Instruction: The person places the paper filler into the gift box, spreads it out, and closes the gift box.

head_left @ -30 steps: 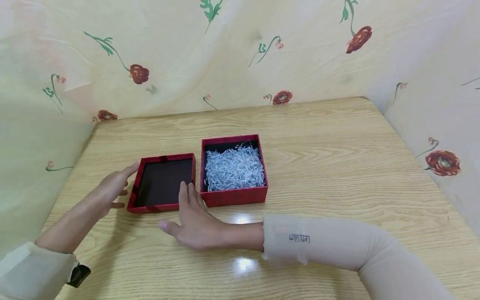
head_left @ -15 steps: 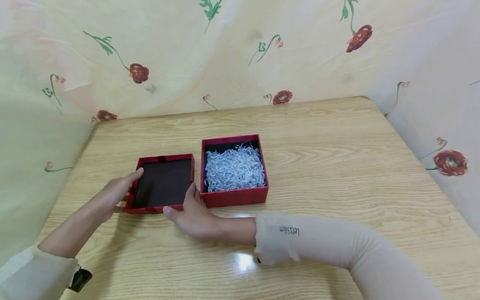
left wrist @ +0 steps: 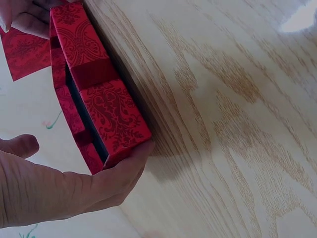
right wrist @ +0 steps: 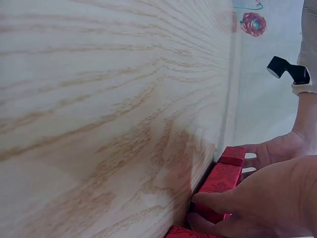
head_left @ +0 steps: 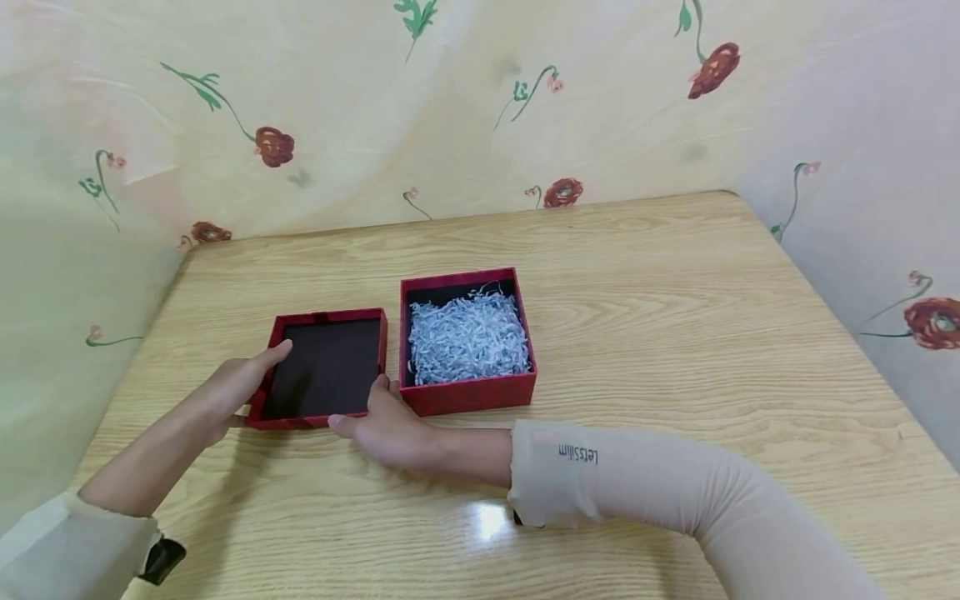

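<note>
A red patterned box lid [head_left: 330, 362] lies open side up on the table, its dark inside showing. My left hand [head_left: 234, 387] grips its left side, thumb over the rim and fingers outside. At the near right corner, my right hand [head_left: 397, 433] holds the lid, thumb on the front wall and fingers in the narrow gap beside the box. That matching red box [head_left: 468, 396] is filled with pale blue shredded paper [head_left: 468, 337]. In the left wrist view a ribbon band crosses the lid's wall [left wrist: 111, 111]. The right wrist view has the lid [right wrist: 220, 173] between both hands.
The wood-grain table [head_left: 660, 333] extends widely to the right of the box. A floral cloth [head_left: 465, 108] hangs behind and along both sides. A black wrist strap piece [head_left: 161, 560] shows at the left sleeve.
Both hands have closed in on the lid, the left thumb coming over its rim and the right thumb onto its front wall. The lid has shifted slightly left.
</note>
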Tool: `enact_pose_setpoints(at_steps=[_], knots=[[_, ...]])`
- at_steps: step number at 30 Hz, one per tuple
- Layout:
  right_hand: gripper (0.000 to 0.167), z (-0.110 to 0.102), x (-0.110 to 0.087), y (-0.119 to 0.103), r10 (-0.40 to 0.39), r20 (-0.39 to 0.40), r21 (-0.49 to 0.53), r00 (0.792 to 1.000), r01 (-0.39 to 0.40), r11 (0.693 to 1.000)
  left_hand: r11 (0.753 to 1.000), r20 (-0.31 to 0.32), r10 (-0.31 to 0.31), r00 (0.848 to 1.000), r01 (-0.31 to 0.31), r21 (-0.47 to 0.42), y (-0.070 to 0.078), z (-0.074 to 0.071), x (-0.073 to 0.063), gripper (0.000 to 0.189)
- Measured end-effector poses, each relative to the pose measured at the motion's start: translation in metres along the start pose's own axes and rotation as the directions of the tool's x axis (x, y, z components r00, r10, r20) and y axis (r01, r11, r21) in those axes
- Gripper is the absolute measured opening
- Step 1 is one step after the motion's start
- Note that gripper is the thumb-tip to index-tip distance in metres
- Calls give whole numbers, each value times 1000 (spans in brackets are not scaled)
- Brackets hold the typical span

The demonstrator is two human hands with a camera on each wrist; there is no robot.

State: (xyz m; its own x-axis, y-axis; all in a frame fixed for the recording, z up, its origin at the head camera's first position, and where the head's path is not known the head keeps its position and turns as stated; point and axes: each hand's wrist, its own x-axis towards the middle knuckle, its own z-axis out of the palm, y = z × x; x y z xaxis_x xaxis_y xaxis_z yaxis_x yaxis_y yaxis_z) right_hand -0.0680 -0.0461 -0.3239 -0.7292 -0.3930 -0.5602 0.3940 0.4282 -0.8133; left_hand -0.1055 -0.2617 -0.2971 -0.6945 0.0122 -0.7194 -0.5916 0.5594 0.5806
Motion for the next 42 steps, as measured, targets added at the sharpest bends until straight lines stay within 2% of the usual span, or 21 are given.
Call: enact_pose_setpoints(at_steps=[11, 16, 22, 29, 32, 38, 42], knots=[[90, 1, 0, 4, -50, 2, 4, 999, 50, 999, 1000, 8, 9, 1000, -9, -3, 1, 1, 0, 103], [88, 4, -1, 4, -98, -35, -52, 995, 96, 994, 1000, 2, 13, 1000, -13, -6, 0, -2, -2, 100], [84, 6, -5, -3, -191, -43, -92, 981, 186, 978, 999, -14, 44, 999, -44, -13, 2, -12, -8, 100], [55, 4, -8, -17, -341, -24, -21, 940, 341, 940, 996, -59, 79, 995, -82, -42, 10, -27, -19, 99], [52, 3, -9, -20, -367, -16, -1, 930, 367, 930, 993, -62, 105, 993, -108, -49, 13, -29, -23, 98], [52, 1, -11, -22, -372, -32, 6, 928, 373, 928, 990, -65, 132, 989, -136, -49, 17, -30, -28, 100], [52, -1, -14, -26, -403, -36, 1, 914, 403, 915, 986, -81, 159, 984, -163, -40, 20, -32, -32, 101]])
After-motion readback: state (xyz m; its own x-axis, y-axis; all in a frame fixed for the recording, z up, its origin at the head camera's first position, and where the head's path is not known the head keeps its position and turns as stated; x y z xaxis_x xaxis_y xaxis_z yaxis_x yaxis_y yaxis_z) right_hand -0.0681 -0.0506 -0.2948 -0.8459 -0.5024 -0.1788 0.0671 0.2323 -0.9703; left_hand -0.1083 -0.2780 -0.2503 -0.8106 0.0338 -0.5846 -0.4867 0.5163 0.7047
